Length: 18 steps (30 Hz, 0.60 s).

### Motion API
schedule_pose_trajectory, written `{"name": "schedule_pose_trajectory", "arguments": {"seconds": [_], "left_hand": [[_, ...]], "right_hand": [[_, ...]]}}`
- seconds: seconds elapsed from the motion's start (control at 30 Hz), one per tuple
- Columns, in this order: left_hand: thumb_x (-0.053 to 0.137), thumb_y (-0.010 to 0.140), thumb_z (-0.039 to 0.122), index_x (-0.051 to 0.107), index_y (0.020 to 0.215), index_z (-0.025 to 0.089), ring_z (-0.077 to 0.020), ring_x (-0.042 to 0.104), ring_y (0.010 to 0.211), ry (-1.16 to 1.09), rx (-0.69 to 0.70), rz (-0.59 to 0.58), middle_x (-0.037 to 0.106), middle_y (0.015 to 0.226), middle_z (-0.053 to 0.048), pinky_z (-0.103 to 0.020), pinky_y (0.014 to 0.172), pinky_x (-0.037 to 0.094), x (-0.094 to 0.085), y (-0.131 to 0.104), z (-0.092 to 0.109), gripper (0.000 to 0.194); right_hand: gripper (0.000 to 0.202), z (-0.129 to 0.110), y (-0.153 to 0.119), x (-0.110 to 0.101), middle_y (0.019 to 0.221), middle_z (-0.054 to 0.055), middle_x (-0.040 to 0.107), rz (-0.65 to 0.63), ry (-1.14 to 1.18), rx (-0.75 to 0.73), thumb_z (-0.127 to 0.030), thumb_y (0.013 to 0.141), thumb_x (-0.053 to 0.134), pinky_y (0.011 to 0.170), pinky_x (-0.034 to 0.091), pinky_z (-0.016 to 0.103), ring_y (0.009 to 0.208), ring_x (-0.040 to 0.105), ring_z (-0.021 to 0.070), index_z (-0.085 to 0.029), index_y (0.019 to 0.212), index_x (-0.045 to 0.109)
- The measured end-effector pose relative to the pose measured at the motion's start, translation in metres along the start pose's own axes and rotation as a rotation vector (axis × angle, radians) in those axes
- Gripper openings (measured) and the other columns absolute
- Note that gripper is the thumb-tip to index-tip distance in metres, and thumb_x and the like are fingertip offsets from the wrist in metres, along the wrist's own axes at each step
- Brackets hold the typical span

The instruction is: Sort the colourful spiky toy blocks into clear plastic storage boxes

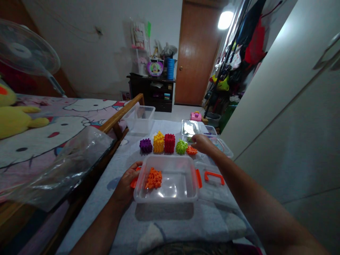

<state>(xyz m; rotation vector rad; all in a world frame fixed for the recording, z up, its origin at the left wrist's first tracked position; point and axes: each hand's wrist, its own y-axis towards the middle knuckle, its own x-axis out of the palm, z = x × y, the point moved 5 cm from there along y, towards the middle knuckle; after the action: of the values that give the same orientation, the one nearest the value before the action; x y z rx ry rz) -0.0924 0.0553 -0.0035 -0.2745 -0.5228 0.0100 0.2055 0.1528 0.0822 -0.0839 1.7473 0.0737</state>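
My left hand (129,179) grips the left side of a clear plastic box (170,196) at its orange latch. Inside the box, toward the left, lie joined orange building pieces (154,178). Behind it stands a row of interlocking pieces: purple (146,145), yellow (158,142), red (169,143), lime green (181,146) and orange (191,150). My right hand (203,143) is over the right end of that row, fingers drawn together in front of a clear container (190,129). Whatever the fingers hold is too small to make out.
A clear lid with an orange handle (214,177) lies right of the box. Farther back are a clear bin (140,118) and a small clear tub (211,131). A wooden bed rail (122,114) borders the left; a pale cabinet (287,106) stands right.
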Motion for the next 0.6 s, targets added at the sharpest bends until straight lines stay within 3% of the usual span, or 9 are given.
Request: {"name": "schedule_pose_trajectory", "arguments": {"seconds": [0.13,0.23,0.43,0.6], "left_hand": [[0.078,0.057,0.018,0.06,0.099,0.016,-0.0183,0.07,0.057,0.017,-0.011,-0.041,0.073,0.075,-0.001,-0.025,0.051,0.057,0.0,0.0,-0.001,0.046],[0.078,0.057,0.018,0.059,0.098,0.017,-0.0176,0.068,0.053,0.022,-0.007,-0.061,0.073,0.073,0.0,-0.024,0.048,0.055,0.0,0.001,-0.001,0.045],[0.079,0.058,0.018,0.06,0.098,0.017,-0.0166,0.068,0.054,0.019,-0.006,-0.046,0.074,0.076,-0.001,-0.024,0.05,0.056,-0.002,0.003,-0.002,0.044],[0.078,0.059,0.017,0.061,0.097,0.016,-0.0181,0.07,0.059,-0.005,-0.01,-0.026,0.074,0.077,-0.002,-0.025,0.053,0.056,-0.002,0.003,-0.002,0.042]], "right_hand": [[0.036,0.015,0.009,0.055,0.113,0.018,0.069,-0.078,-0.04,-0.035,-0.021,0.074,0.072,0.081,0.048,0.03,0.103,0.065,0.0293,-0.011,0.108,0.066],[0.039,0.022,0.015,0.077,0.115,0.019,0.067,-0.099,-0.058,-0.049,-0.025,0.078,0.069,0.083,0.047,0.032,0.104,0.064,0.0306,-0.009,0.112,0.064],[0.034,0.03,0.027,0.086,0.107,0.015,0.068,-0.14,-0.079,-0.082,-0.03,0.072,0.074,0.074,0.046,0.028,0.09,0.065,0.0261,-0.011,0.1,0.067],[0.036,0.026,0.019,0.073,0.099,0.014,0.068,-0.144,-0.106,-0.084,-0.033,0.064,0.079,0.07,0.045,0.028,0.085,0.064,0.0253,-0.012,0.091,0.068]]}}
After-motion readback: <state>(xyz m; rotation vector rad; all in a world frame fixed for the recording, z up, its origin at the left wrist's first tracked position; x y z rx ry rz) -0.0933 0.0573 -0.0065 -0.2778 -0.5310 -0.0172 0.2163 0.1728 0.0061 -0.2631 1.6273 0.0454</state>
